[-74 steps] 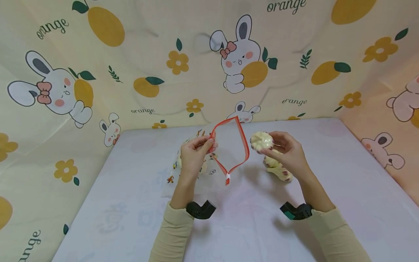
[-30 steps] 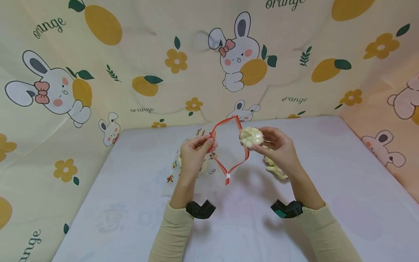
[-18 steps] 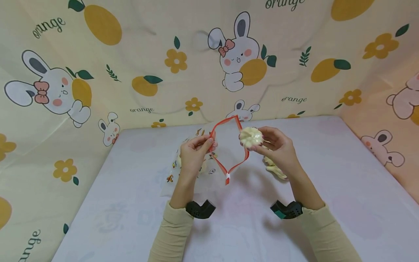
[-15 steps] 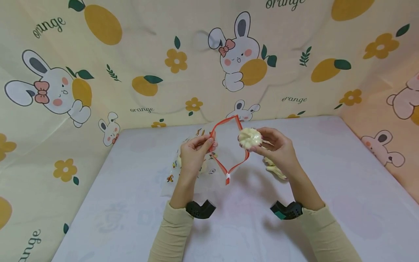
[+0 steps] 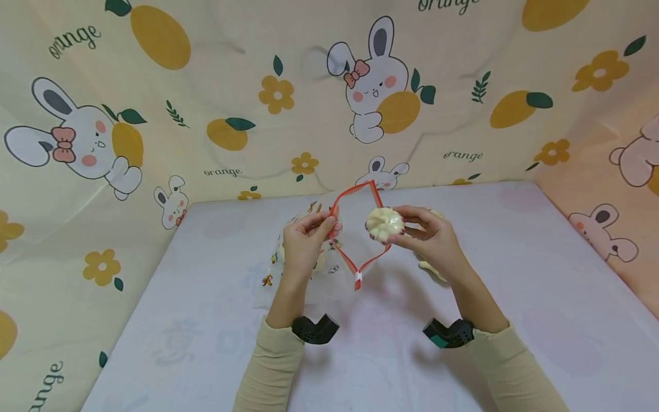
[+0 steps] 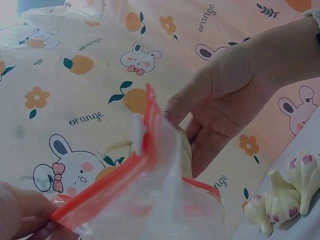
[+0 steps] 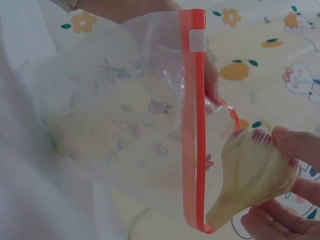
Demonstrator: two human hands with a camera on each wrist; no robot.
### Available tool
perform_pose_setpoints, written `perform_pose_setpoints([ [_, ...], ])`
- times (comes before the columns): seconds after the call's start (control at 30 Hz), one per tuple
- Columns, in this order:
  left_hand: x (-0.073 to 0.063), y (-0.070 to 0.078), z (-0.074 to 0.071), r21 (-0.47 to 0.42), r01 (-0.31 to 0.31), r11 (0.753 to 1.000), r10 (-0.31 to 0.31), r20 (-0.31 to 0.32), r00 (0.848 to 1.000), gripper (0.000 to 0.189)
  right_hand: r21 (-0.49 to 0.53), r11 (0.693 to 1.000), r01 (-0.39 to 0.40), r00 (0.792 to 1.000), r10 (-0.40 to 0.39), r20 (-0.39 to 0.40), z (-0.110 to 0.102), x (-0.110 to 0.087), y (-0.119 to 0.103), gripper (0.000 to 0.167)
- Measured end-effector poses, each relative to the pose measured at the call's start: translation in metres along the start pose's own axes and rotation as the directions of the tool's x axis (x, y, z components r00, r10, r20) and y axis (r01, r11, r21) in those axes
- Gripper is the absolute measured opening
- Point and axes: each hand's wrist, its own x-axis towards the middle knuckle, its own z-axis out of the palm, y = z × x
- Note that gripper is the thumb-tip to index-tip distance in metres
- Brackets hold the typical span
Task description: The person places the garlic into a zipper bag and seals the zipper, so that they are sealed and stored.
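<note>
The right hand has its grip closed round a glossy, pale garlic bulb with purple streaks, thumb on one side and fingers on the other, the bulb sitting at the hand's 9 o'clock as the person faces it. From here I see that bulb right at the mouth of a clear zip bag, over the 3 o'clock side of its red rim, its stem end pointing toward the bag; I can't tell whether it touches the rim. Across at 9 o'clock on that rim, the left hand has a narrow grip, pinching the red edge between thumb and fingers. The mouth gapes in a rough diamond, with a white slider at its 6 o'clock. The bag's wall bears small cartoon prints, and pale shapes show dimly through it. At about 4 o'clock from the held bulb, partly hidden by the right hand, three more garlic bulbs lie close together on the white-covered desk. Black wrist cameras sit just above beige cuffs, and at 12 o'clock, past the desk, hangs a cream backdrop printed with rabbits and oranges.
</note>
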Motion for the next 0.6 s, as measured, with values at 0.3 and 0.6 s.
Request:
perform_pose_setpoints([
  [0.3,-0.0008,0.0000,-0.0001,0.003,-0.001,1.000,0.001,0.005,1.000,0.020,-0.067,0.998,-0.009,0.999,0.011,0.032,0.0009,0.0003,0.0028,0.051],
  [0.6,-0.0010,-0.0003,0.0002,-0.013,-0.011,1.000,0.012,0.010,1.000,0.019,-0.110,0.994,0.001,0.999,0.004,0.045,0.0011,0.0012,0.0063,0.052],
])
